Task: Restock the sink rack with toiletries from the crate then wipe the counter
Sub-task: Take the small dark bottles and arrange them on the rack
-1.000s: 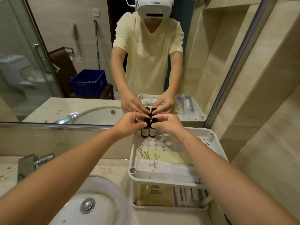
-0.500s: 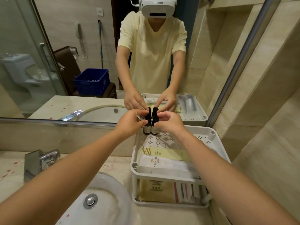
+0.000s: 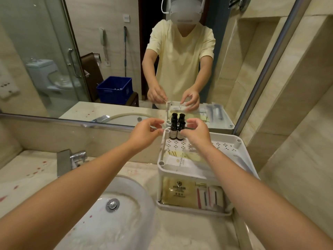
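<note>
While both grips hover at the rack's (image 3: 225,147) far edge, two dark bottles (image 3: 173,134) stand upright side by side at the 11 o'clock corner of its top tier, close against the mirror (image 3: 90,60). The left grip (image 3: 146,134) sits at 9 o'clock of them, fingers loosely curled, thumb near forefinger, holding nothing. The right grip (image 3: 196,132) sits at 3 o'clock, fingers curved half open and empty; whether its thumb brushes the nearer bottle I cannot tell. Flat sachets (image 3: 182,159) lie at the tier's 7 o'clock side, and packets (image 3: 177,192) fill the lower tier. On the surface (image 3: 180,231), the sink (image 3: 115,213) lies at 8 o'clock of the rack. A blue crate (image 3: 115,89) shows in the mirror.
</note>
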A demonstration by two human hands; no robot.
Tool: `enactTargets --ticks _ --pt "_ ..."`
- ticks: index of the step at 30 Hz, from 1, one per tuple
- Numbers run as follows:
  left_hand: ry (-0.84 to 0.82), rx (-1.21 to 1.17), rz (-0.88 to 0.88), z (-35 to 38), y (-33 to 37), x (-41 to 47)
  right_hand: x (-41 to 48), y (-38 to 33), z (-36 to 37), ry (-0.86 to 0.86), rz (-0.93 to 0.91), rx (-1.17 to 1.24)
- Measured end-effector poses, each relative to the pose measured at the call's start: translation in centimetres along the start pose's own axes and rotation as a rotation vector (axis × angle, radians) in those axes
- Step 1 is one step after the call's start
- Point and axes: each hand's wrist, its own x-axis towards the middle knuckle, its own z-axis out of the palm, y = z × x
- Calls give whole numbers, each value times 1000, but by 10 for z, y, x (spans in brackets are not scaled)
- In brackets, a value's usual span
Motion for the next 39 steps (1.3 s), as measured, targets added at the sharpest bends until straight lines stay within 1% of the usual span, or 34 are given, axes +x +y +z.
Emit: enactTargets --ticks 4,11,16,22,27,31,35,39 --pt "10 -1 -11 -25 7 -35 -27 -13 15 -49 -57 -26" --pt "-24 9 -76 -84 -20 -110 -85 -38 56 -320 -168 -216" --pt "50 54 -165 -136 -50 -172 -142 -65 97 -470 -290 -400" --pt "153 132 -265 -196 -77 -271 -224 -93 156 -576 -452 -544" --pt "189 248 -395 -237 -95 -357 -297 -114 203 -667 -637 -688" --pt "211 399 -484 -266 -106 -424 -353 -121 238 -742 -731 -752" --pt "229 521 -575 -290 -114 -489 -408 -126 275 -803 -839 -766" --pt "288 565 -685 -311 -121 -554 -462 -133 310 -876 -927 -775"
